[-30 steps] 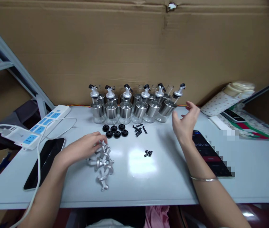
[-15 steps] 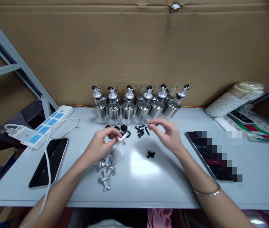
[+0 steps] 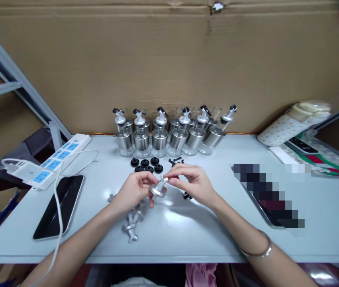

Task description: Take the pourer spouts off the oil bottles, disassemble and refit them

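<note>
My left hand (image 3: pixel 135 189) is closed on a silver pourer spout (image 3: pixel 158 189), gripping its round flange and holding it tilted over the table. At the spout's narrow tip, the thumb and fingertips of my right hand (image 3: pixel 192 184) are pinched together; whatever they hold is too small to make out. Beneath my left hand lies a pile of loose silver pourer spouts (image 3: pixel 131 227), partly covered by it. Several round black stoppers (image 3: pixel 144 163) sit beyond my hands. Small black levers (image 3: pixel 175 160) and a cluster of small black pieces (image 3: pixel 186 195) are partly hidden by my right hand.
Glass bottles with steel bands (image 3: pixel 159 140) stand along the cardboard wall, the front ones topped with pourers. On the left are a power strip (image 3: pixel 56 159), a white cable and a dark tablet (image 3: pixel 60 207). A phone (image 3: pixel 265 199) and a dotted flask (image 3: pixel 283 127) are on the right.
My right hand has moved left and down from beside the black levers to the spout's tip. My left hand has brought the spout slightly nearer and turned it more upright.
</note>
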A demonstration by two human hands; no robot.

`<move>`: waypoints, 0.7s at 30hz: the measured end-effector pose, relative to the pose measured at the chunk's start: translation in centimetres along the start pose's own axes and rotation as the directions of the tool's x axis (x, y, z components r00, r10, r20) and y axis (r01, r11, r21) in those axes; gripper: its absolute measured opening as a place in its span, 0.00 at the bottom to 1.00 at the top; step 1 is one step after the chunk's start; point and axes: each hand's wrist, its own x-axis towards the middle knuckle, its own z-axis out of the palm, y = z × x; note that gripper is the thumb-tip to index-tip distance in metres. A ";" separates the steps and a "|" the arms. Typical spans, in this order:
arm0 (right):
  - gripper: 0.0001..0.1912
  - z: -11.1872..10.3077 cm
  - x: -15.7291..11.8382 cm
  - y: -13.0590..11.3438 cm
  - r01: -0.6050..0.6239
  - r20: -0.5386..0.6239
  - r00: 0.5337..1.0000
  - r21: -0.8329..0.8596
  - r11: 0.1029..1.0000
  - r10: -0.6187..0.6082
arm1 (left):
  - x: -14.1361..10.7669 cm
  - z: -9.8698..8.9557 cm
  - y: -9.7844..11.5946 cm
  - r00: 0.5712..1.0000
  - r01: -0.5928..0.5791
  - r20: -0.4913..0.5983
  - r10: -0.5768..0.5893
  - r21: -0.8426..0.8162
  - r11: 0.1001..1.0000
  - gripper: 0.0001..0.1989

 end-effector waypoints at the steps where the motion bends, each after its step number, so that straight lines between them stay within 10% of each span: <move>1: 0.10 0.1 0.0 -0.1 -0.006 0.007 1.000 0.002 1.000 0.006 | 0.1 0.0 -0.1 1.000 0.003 0.009 -0.003 0.003 1.000 0.12; 8: 0.11 -0.2 0.0 -0.6 -0.067 -0.022 0.998 -0.041 0.997 0.067 | 0.0 -0.4 -0.6 0.979 -0.204 0.038 0.201 0.220 0.954 0.10; 16: 0.12 -1.5 0.2 0.2 -0.124 -0.122 0.986 -0.048 0.991 0.117 | 0.0 -1.4 -1.5 0.664 -0.675 0.421 0.618 0.692 0.255 0.19; 21: 0.12 -1.6 0.3 0.1 -0.136 -0.062 0.989 -0.064 0.989 0.132 | 0.2 -1.5 -1.8 0.582 -0.673 0.465 0.667 0.735 0.075 0.18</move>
